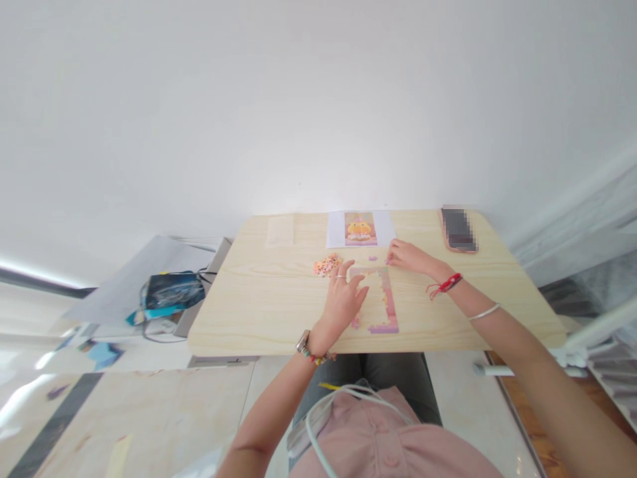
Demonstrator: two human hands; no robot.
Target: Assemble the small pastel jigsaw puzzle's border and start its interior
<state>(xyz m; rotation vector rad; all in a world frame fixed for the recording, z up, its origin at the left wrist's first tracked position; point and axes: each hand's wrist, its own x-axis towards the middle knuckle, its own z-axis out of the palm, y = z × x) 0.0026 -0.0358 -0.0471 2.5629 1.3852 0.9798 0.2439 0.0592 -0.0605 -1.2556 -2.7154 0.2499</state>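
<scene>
A partly built jigsaw frame (387,307), pink and purple, lies on the light wooden table (259,299). My left hand (343,300) rests flat on the frame's left side, fingers spread. My right hand (405,255) reaches to the frame's top right corner, fingertips pinched at a small purple piece; what they hold is too small to name. A pile of loose orange-pink pieces (327,265) sits just left of my left hand. One loose purple piece (372,258) lies above the frame. A reference picture sheet (360,229) lies at the table's far edge.
A phone in a pink case (458,230) lies at the far right of the table. A clear plastic bag (279,232) is at the far left. Left of the table, a low stand holds a dark blue bag (172,290) and cables.
</scene>
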